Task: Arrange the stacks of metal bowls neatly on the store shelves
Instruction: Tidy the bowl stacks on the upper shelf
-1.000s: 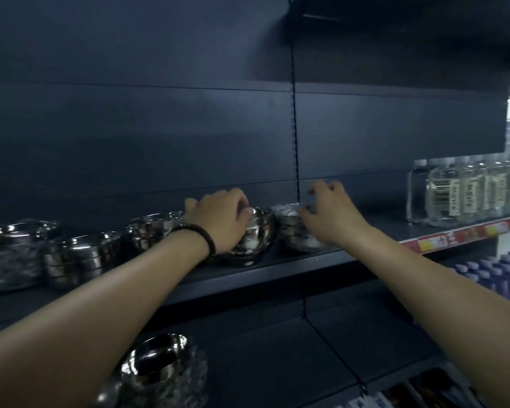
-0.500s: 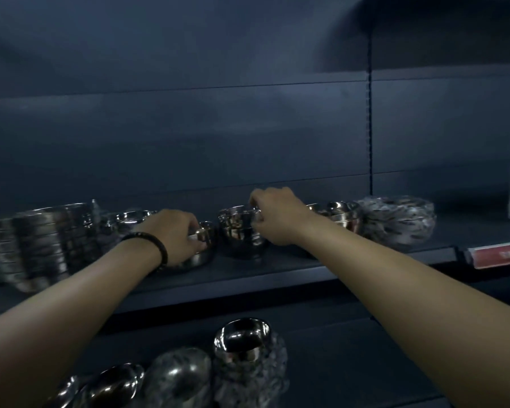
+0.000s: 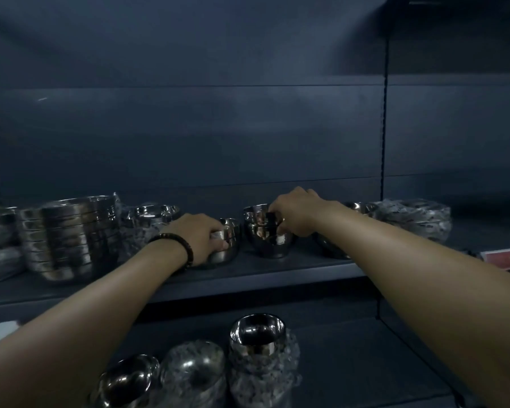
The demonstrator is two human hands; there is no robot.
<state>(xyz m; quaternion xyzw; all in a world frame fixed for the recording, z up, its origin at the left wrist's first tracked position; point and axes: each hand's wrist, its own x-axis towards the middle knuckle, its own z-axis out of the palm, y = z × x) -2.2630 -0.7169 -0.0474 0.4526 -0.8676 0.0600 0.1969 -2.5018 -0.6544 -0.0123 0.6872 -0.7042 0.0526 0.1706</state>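
Wall: dark panels (image 3: 218,128) facing me.
Post: slotted upright (image 3: 384,128), my right.
Shelf (image 3: 277,272): dark, before me.
Light: dim.

The small bowl (image 3: 227,248) and the rounder bowl (image 3: 262,237) beside it, near the shelf's (image 3: 248,278) front edge, are polished metal: smooth and mirror-bright. The tall stack (image 3: 71,237) toward the left end has the same glossy finish. The wrapped stack (image 3: 415,219) toward the right end is covered in crinkled clear plastic film, as are the lower wrapped bowls (image 3: 259,375). Shelf and back panel (image 3: 218,128) look dark, smooth and matt.
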